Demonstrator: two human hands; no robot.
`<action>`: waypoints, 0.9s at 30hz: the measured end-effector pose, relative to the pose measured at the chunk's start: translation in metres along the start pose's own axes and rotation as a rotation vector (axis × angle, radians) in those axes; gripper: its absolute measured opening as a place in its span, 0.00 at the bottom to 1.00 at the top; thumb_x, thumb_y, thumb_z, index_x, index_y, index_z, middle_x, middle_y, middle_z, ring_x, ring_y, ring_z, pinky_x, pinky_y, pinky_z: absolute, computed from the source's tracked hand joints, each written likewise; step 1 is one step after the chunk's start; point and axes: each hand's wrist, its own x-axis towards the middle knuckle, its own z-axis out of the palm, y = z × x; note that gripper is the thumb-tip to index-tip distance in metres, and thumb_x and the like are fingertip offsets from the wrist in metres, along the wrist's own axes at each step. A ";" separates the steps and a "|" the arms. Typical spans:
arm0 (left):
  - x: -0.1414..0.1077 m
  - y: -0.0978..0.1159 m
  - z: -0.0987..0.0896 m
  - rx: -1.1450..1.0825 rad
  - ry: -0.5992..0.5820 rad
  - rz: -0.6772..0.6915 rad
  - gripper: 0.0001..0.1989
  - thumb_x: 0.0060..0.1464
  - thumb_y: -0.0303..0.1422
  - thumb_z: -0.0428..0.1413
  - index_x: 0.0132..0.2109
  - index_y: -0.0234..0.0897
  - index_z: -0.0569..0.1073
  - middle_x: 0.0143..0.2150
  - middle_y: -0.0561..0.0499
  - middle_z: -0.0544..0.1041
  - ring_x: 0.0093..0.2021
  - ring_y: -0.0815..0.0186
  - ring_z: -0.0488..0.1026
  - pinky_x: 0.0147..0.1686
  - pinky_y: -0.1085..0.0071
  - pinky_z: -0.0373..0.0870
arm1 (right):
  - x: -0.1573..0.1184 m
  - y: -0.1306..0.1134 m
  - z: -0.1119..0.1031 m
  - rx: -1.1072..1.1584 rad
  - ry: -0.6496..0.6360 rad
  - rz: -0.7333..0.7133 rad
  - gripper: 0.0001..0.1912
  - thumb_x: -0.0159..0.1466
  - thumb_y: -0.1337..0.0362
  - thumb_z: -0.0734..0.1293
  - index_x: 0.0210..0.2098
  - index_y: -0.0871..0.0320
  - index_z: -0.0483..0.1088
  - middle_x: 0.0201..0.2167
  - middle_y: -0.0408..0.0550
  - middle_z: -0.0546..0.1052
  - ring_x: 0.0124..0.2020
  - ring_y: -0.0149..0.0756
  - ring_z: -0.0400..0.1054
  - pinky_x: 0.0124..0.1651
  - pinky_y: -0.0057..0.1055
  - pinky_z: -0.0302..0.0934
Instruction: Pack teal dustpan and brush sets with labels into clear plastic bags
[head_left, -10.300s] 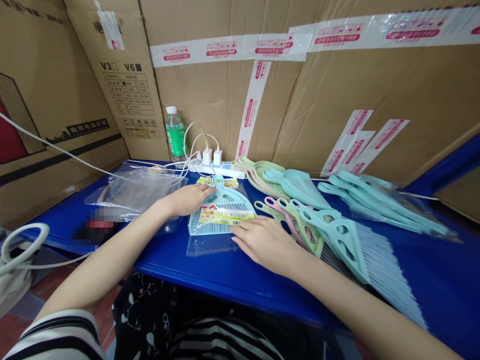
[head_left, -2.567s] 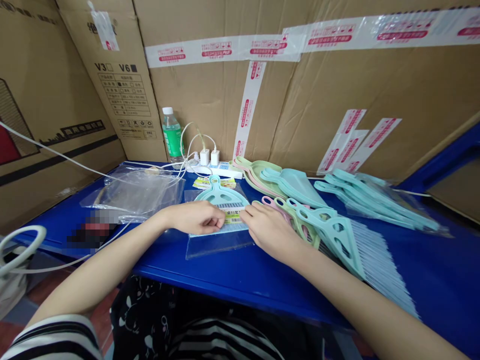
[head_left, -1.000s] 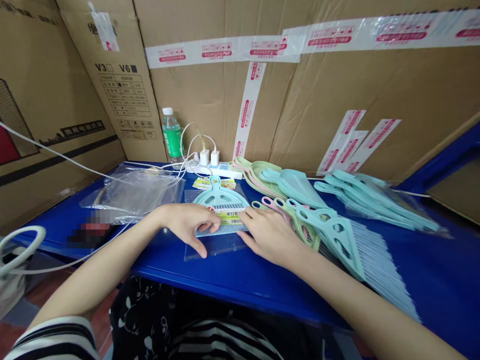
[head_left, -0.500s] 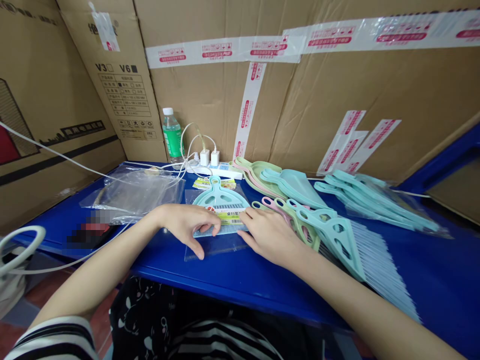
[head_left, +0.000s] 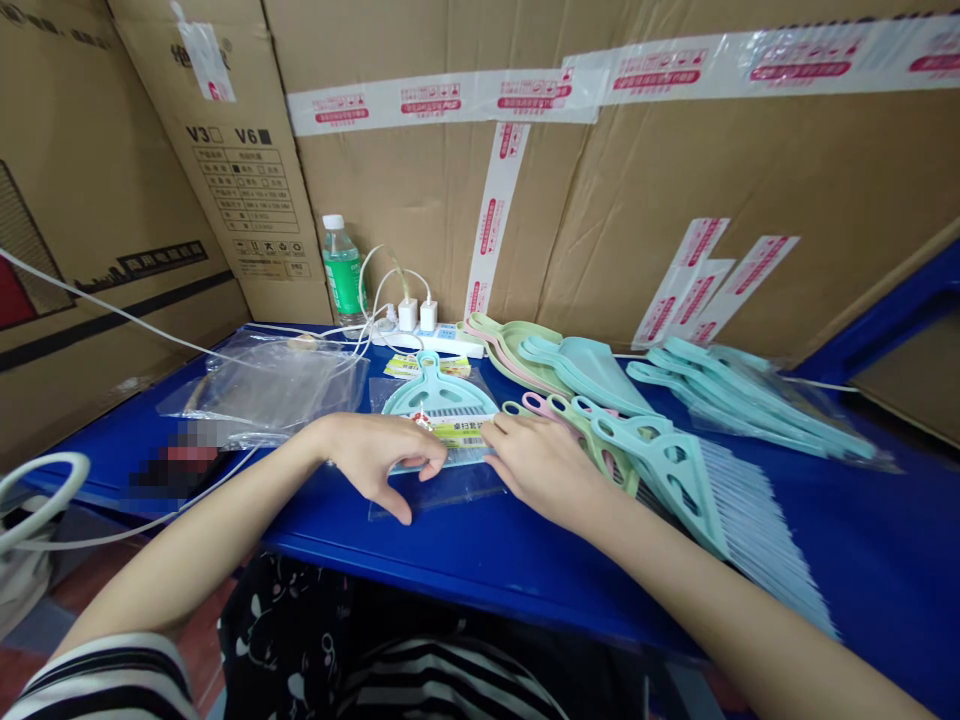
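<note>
A light-blue dustpan [head_left: 428, 375] with a small brush lies on a clear plastic bag [head_left: 439, 500] in front of me, handle pointing away. Across them lies a yellow-and-white printed label card [head_left: 469, 428]. My left hand [head_left: 375, 455] rests over the card's left part, fingers bent and thumb spread apart towards me. At the card's right end is my right hand [head_left: 544, 465], its fingers bent over the edge and closed on it; its thumb lies alongside. Both palms are hidden. Close to my right hand lie several brushes [head_left: 679, 480] in blue, green and pink.
Several dustpans [head_left: 592, 370] lie behind the brushes, with bagged blue ones [head_left: 750, 400] at the right. At left are clear bags [head_left: 277, 385] and a dark object [head_left: 176, 465]. A bottle [head_left: 343, 270], power strip [head_left: 450, 342] and cables stand before cardboard [head_left: 420, 190].
Both hands stay on the label card with only slight shifts. My left hand's fingers have moved a little to the right. The view has tilted very slightly.
</note>
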 end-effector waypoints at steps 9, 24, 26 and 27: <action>0.005 0.005 0.009 0.124 0.024 -0.020 0.23 0.39 0.40 0.69 0.33 0.38 0.63 0.31 0.55 0.70 0.29 0.67 0.65 0.28 0.73 0.58 | 0.002 0.000 0.001 -0.002 -0.006 -0.005 0.10 0.67 0.69 0.58 0.41 0.60 0.71 0.39 0.52 0.76 0.40 0.43 0.73 0.37 0.34 0.59; 0.002 0.009 -0.001 0.059 0.081 0.028 0.06 0.50 0.22 0.53 0.32 0.37 0.69 0.33 0.52 0.70 0.32 0.68 0.67 0.34 0.73 0.64 | 0.000 0.000 0.001 0.063 0.079 0.014 0.14 0.70 0.63 0.56 0.40 0.60 0.72 0.38 0.53 0.78 0.42 0.44 0.72 0.48 0.37 0.56; 0.001 0.010 -0.002 0.072 0.103 0.009 0.05 0.51 0.22 0.52 0.32 0.36 0.68 0.33 0.52 0.69 0.31 0.69 0.66 0.33 0.73 0.63 | 0.000 0.000 0.001 0.082 0.083 0.020 0.16 0.70 0.60 0.56 0.41 0.60 0.73 0.38 0.53 0.78 0.42 0.45 0.72 0.49 0.39 0.56; 0.001 0.010 -0.002 0.082 0.113 -0.007 0.05 0.51 0.22 0.51 0.32 0.36 0.68 0.33 0.52 0.69 0.29 0.70 0.66 0.32 0.74 0.63 | 0.000 0.001 0.001 0.093 0.080 0.026 0.17 0.70 0.59 0.56 0.41 0.60 0.73 0.38 0.54 0.78 0.43 0.45 0.72 0.49 0.39 0.56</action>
